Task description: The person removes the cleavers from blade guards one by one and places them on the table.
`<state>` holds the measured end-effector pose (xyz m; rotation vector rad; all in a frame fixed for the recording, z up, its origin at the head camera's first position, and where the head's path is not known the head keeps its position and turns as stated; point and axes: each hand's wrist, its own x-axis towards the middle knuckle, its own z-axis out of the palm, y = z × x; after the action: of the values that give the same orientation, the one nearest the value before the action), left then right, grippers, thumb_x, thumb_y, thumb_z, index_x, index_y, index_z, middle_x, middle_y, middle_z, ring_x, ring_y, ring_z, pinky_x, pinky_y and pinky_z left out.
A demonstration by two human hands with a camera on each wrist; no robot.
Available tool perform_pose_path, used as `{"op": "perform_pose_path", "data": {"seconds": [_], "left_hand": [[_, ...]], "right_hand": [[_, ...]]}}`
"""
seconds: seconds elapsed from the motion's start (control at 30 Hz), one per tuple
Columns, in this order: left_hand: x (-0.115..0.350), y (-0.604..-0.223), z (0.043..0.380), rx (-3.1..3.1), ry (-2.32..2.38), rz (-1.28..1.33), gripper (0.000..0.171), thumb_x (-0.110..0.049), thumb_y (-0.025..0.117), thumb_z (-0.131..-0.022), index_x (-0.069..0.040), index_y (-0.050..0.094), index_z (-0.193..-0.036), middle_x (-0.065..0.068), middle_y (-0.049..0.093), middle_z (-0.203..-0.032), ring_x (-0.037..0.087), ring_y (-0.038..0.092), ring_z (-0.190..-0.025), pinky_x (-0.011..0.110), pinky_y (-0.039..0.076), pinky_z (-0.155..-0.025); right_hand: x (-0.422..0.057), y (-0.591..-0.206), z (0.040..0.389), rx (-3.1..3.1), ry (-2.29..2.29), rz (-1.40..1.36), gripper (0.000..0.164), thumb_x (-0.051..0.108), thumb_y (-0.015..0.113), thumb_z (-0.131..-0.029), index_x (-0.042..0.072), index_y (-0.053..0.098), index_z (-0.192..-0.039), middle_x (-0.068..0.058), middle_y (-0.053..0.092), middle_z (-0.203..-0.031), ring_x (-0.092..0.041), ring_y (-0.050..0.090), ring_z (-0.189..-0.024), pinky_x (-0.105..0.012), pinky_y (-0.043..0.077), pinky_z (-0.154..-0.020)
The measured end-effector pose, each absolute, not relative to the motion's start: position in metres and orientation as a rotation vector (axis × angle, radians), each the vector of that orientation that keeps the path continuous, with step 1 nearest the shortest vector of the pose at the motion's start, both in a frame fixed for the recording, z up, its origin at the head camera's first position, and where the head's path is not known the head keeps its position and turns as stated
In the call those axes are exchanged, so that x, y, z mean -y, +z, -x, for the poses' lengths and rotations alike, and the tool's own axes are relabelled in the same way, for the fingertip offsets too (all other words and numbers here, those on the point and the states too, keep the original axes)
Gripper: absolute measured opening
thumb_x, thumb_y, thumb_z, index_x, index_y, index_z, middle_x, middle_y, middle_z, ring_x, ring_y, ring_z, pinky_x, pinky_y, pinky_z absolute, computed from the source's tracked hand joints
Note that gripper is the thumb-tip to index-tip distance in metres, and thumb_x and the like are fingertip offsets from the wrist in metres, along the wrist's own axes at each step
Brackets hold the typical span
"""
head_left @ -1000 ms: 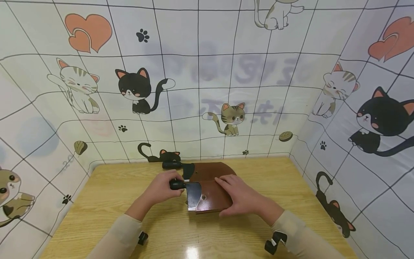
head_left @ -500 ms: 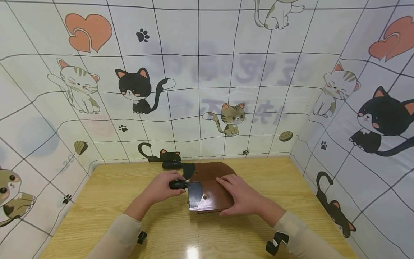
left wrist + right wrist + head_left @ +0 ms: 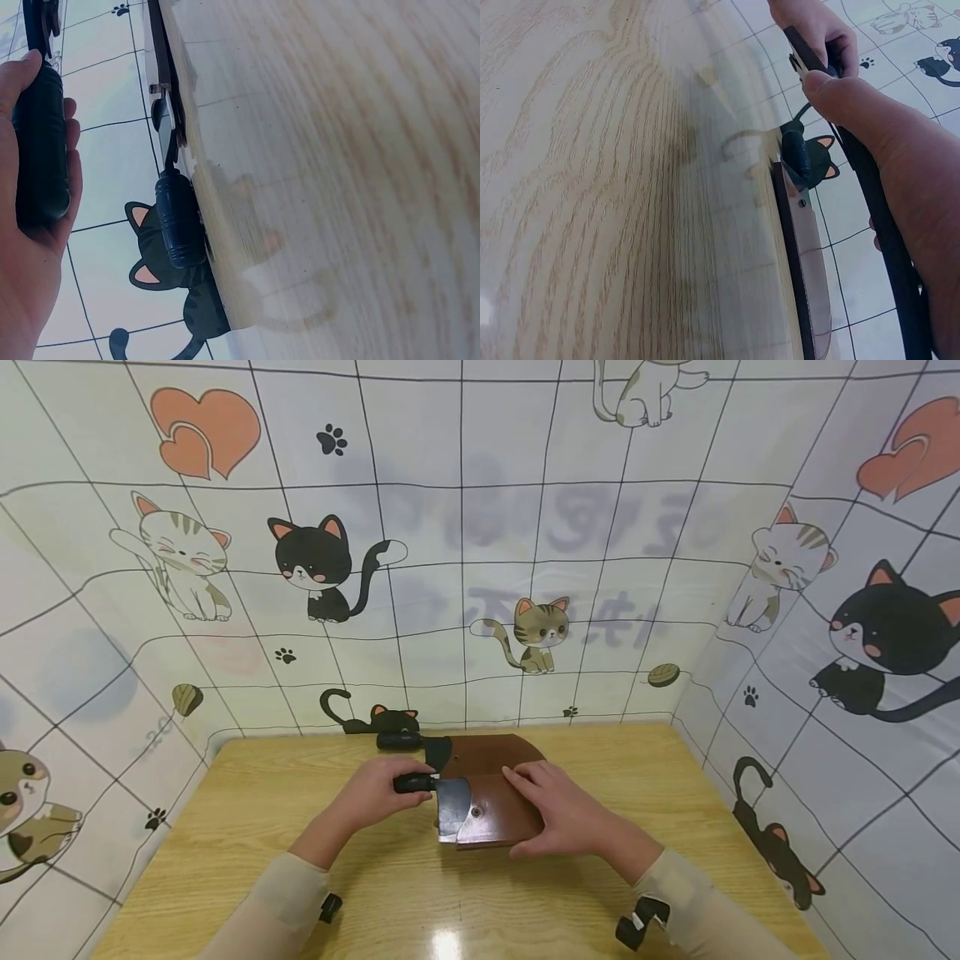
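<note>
A cleaver (image 3: 453, 810) sits partly inside a brown leather sheath (image 3: 495, 814), its blade's heel end showing at the left beside a round snap. My left hand (image 3: 371, 795) grips its black handle (image 3: 43, 150), fingers wrapped round it in the left wrist view. From the right, my right hand (image 3: 566, 810) holds the sheath, thumb on the near edge and fingers over the far edge. Both wrist views show this cleaver raised off the table. Just behind it lies a second cleaver (image 3: 400, 741) in a similar brown sheath (image 3: 480, 752), flat on the table.
The wooden table (image 3: 300, 768) is bounded at the back and sides by a cat-print cloth (image 3: 420, 460). The second cleaver lies close to the table's back edge. Black straps with clips (image 3: 642, 922) hang at both wrists.
Both hands, with the cleaver and its sheath between them, have shifted very slightly right and away from me. The second cleaver has stayed put.
</note>
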<state>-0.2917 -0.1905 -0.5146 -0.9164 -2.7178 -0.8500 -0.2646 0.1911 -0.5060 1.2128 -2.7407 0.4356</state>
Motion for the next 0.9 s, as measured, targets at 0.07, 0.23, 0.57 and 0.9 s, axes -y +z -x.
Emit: {"op": "perform_pose_path", "data": {"seconds": [0.07, 0.23, 0.57, 0.9], "left_hand": [[0.1904, -0.5132, 0.2908, 2.725, -0.839, 0.902, 0.038, -0.036, 0.09, -0.096, -0.021, 0.082, -0.131, -0.009, 0.078, -0.12, 0.014, 0.073, -0.1, 0.041, 0.06, -0.085], [0.1908, -0.512, 0.2895, 2.73, -0.825, 0.88, 0.037, -0.037, 0.09, -0.095, -0.023, 0.082, -0.129, -0.009, 0.078, -0.118, 0.014, 0.073, -0.101, 0.043, 0.06, -0.086], [0.1933, -0.5123, 0.2907, 2.698, -0.904, 0.886, 0.033, -0.033, 0.092, -0.093, -0.028, 0.08, -0.124, -0.012, 0.076, -0.114, 0.01, 0.071, -0.098, 0.039, 0.061, -0.085], [0.1954, -0.5083, 0.2896, 2.706, -0.906, 0.881, 0.033, -0.033, 0.091, -0.094, -0.028, 0.08, -0.124, -0.009, 0.076, -0.119, 0.013, 0.071, -0.101, 0.038, 0.061, -0.084]], "right_hand": [[-0.1905, -0.5054, 0.2646, 2.74, 0.427, -1.212, 0.123, 0.07, 0.092, -0.078, 0.009, 0.041, -0.171, -0.005, 0.05, -0.156, -0.025, 0.046, -0.144, -0.054, 0.045, -0.116], [-0.1896, -0.5022, 0.2641, 2.739, 0.426, -1.208, 0.121, 0.07, 0.092, -0.078, 0.011, 0.042, -0.171, -0.005, 0.051, -0.156, -0.026, 0.047, -0.144, -0.054, 0.046, -0.116], [-0.1894, -0.4983, 0.2646, 2.751, 0.397, -1.208, 0.122, 0.073, 0.09, -0.079, 0.015, 0.038, -0.173, -0.004, 0.049, -0.159, -0.025, 0.046, -0.146, -0.052, 0.044, -0.119], [-0.1883, -0.4964, 0.2648, 2.748, 0.392, -1.216, 0.122, 0.073, 0.09, -0.08, 0.015, 0.037, -0.174, -0.005, 0.048, -0.161, -0.027, 0.045, -0.148, -0.054, 0.043, -0.12]]}}
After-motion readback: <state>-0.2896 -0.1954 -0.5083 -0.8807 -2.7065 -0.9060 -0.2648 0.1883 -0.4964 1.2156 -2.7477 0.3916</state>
